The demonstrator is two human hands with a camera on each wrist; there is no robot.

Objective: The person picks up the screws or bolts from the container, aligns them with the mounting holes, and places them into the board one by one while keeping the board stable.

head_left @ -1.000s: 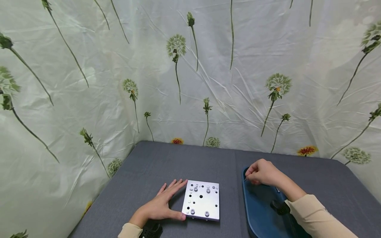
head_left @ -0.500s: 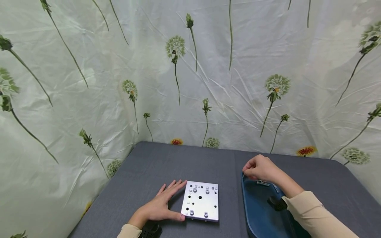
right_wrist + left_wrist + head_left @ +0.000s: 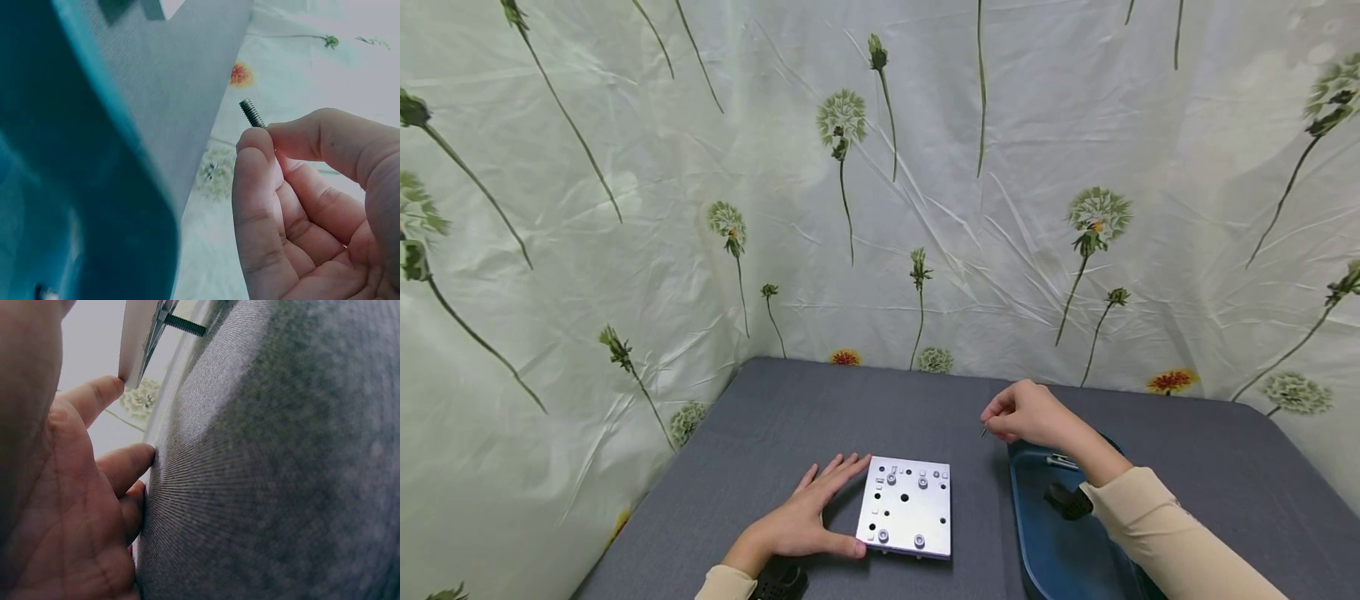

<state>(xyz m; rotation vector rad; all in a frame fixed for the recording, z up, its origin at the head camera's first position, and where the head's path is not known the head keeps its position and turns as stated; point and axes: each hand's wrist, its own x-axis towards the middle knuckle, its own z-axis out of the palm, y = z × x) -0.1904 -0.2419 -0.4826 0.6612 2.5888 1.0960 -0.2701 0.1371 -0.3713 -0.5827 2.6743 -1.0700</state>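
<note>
A square silver metal plate (image 3: 910, 508) with holes and several socket-head screws lies on the grey cloth. My left hand (image 3: 808, 517) is spread at its left side, thumb tip by the near corner and index fingertip at the far one. In the left wrist view, that index fingertip meets the plate's edge (image 3: 130, 356), and a threaded screw end (image 3: 185, 325) juts out from the underside. My right hand (image 3: 1030, 414) is raised beside the blue tray's far left corner. Its thumb and index finger pinch a small screw (image 3: 252, 113), threaded end showing, head hidden by the fingers.
The deep blue tray (image 3: 1026, 546) stands to the right of the plate, partly under my right forearm. Small metal parts (image 3: 1062, 461) lie at its far end. Behind the table hangs a pale curtain (image 3: 880, 208) printed with dandelions.
My right hand has risen out of the tray's far end and moved left past its rim, carrying the screw. My left hand and the plate have stayed in place.
</note>
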